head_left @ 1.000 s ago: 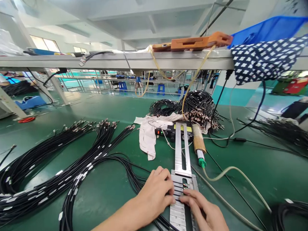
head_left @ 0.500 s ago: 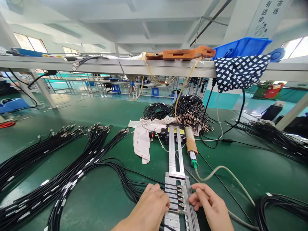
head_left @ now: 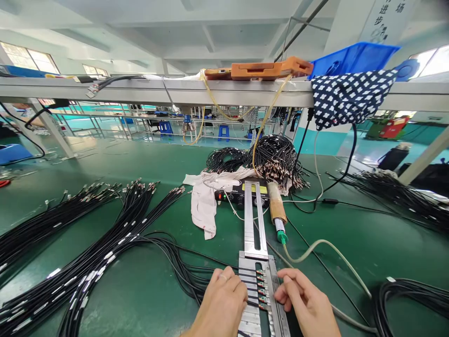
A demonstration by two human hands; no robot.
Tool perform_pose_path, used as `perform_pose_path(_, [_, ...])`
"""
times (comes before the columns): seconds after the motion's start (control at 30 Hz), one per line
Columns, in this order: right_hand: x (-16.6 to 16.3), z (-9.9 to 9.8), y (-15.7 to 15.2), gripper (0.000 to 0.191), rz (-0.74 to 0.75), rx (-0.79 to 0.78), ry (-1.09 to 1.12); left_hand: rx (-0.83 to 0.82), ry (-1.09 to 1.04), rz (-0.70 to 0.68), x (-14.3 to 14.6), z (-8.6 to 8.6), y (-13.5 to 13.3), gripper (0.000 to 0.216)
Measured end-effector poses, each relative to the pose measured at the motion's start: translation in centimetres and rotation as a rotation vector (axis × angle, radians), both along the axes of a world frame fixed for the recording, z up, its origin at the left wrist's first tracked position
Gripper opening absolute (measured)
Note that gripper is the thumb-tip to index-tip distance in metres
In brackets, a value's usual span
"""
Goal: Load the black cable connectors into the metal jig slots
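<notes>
A metal slotted fixture lies on the green table in front of me, with several black cables running into its slots from the left. Their small connector ends sit in a row against the fixture's right-hand bar. My left hand is closed over the fixture's left side, its fingers on a black cable whose connector lies at the near end of that row. Along the outer edge of the bar is my right hand, with fingers curled, thumb near the index finger and nothing visible between them.
Bundles of black cables spread across the left. Behind the fixture are a black control box, a white cloth and a green-tipped syringe with a hose. A coiled cable lies at right. A shelf rail crosses above.
The nearest connector, which overlapped the right-hand bar, now sits in line with the others. My hands have barely moved, and the view has shifted slightly.
</notes>
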State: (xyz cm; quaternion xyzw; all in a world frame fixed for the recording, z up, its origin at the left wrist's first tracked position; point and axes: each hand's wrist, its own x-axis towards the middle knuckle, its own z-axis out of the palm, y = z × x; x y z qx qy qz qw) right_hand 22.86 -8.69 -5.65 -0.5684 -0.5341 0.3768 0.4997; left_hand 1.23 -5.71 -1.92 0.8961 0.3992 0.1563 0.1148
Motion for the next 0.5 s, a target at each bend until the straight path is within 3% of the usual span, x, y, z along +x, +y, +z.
perform_pose_path(0.17, [-0.4, 1.1, -0.3, 0.045, 0.001, 0.022, -0.042, 0.098, -0.005, -0.028, -0.2, 0.3, -0.1, 0.014])
perform_pose_path(0.4, [-2.0, 2.2, -0.9, 0.042, -0.142, 0.108, -0.045, 0.318, 0.075, -0.084, 0.2, -1.3, 0.2, 0.019])
perform_pose_path(0.5, [-2.0, 2.2, -1.1, 0.038, -0.145, 0.152, -0.104, 0.242, 0.060, -0.052, 0.4, -1.7, 0.2, 0.017])
